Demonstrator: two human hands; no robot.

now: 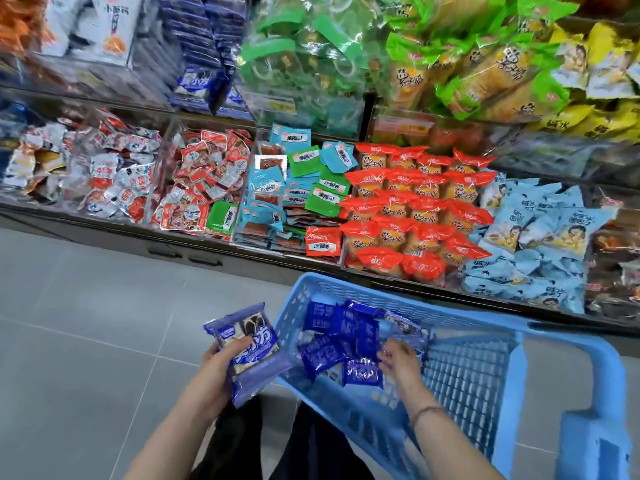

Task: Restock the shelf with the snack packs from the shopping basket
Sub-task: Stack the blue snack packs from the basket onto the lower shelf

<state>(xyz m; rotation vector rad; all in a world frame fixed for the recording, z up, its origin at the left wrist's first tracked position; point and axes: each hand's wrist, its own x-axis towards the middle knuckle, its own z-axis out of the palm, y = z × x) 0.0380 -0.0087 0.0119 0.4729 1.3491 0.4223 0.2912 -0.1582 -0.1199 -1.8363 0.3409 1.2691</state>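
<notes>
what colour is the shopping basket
The shopping basket is light blue, clearest in the head view.

Floor: grey tiles [86,306], pale grout lines.

Lower row, left to right:
- white-and-red packs [114,181], loose heap
- small red-and-white sachets [204,181], jumbled
- teal and green flat sachets [298,188], partly stacked, one red sachet [323,241] at the front edge
- orange-red bread packs [415,216], neat overlapping rows
- pale blue packs [540,244] with a cartoon figure, piled

Upper row:
- white packs [112,26] at far left
- clear bags with green headers [304,53] at centre
- green-topped bread packs [478,71] beside them
- yellow packs [595,64] at far right

Yellow price label [282,106] below the clear bags. Two dark handles [204,261] on the base panel. Dark trousers [242,441] at bottom edge.
</notes>
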